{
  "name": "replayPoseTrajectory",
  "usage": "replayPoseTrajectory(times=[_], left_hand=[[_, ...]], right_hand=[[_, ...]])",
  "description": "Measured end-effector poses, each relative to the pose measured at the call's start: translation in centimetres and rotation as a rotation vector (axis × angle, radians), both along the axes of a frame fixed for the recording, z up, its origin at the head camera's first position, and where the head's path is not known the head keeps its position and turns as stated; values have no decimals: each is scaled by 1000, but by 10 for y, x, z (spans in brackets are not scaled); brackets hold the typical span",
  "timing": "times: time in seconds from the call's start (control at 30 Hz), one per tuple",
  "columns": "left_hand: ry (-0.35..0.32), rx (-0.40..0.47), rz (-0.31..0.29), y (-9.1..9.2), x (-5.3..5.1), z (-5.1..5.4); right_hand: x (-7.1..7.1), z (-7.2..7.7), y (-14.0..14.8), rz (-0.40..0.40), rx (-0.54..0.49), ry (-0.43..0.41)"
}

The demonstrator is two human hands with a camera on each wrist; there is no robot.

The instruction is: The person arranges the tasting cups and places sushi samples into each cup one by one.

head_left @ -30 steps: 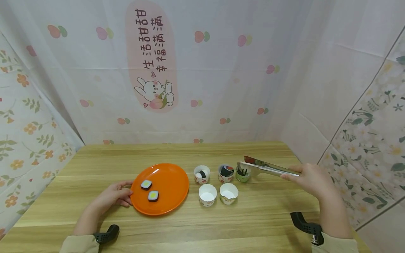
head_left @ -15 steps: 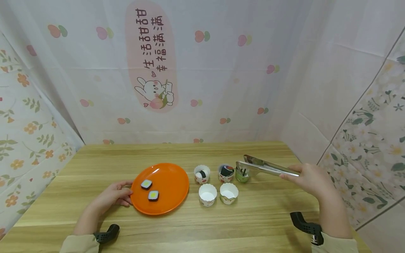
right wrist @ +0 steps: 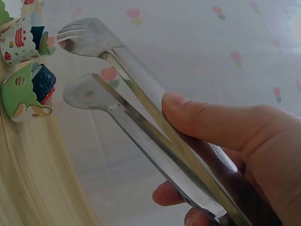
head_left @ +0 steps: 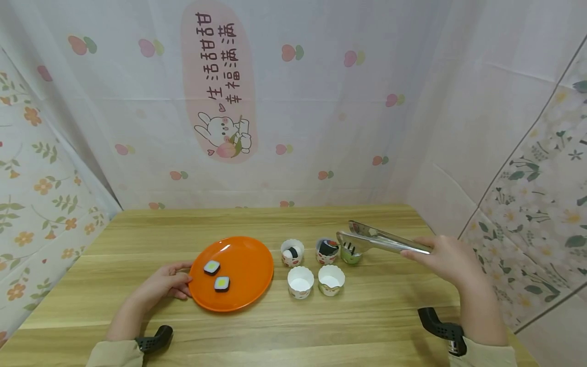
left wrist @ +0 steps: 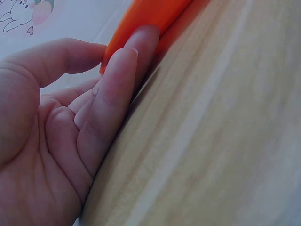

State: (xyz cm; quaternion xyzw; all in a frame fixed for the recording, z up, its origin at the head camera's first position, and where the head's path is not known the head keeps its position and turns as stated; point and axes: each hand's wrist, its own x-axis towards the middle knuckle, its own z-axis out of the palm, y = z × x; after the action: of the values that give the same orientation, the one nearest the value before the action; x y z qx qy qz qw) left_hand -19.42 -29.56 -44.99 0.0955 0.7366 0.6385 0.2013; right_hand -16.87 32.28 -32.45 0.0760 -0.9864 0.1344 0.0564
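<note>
My left hand [head_left: 165, 284] pinches the left rim of an orange plate [head_left: 252, 275], thumb on top and fingers under the edge in the left wrist view. Two toy sushi rolls, one farther back [head_left: 212, 267] and one nearer [head_left: 222, 284], lie on the plate. On the right, my right hand [head_left: 449, 260] grips metal tongs [head_left: 385, 240], whose arms stand apart with nothing between the tips. These tips hover over and beside a green paper cup [right wrist: 21, 94]. Inside it sits a dark sushi piece [right wrist: 43, 81] with some red.
Left of the green cup stand a cup [head_left: 326, 259] with dark-and-red sushi and another [head_left: 292, 261] with white-and-black sushi. In front are two paper cups, left [head_left: 300, 291] and right [head_left: 331, 289], their white insides showing. A printed curtain [head_left: 293, 102] hangs behind the wooden table [head_left: 257, 336].
The tongs' tips have shifted slightly left and up over the green cup, along with my right hand. My left hand and the plate stay almost where they were.
</note>
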Motion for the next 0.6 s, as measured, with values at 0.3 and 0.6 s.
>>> replayPoseTrajectory(times=[0.3, 0.6], left_hand=[[-9, -2, 8, 0, 0, 1], [-4, -7, 9, 0, 0, 1]], right_hand=[[-1, 0, -4, 7, -6, -9], [-2, -2, -16, 56, -26, 60]])
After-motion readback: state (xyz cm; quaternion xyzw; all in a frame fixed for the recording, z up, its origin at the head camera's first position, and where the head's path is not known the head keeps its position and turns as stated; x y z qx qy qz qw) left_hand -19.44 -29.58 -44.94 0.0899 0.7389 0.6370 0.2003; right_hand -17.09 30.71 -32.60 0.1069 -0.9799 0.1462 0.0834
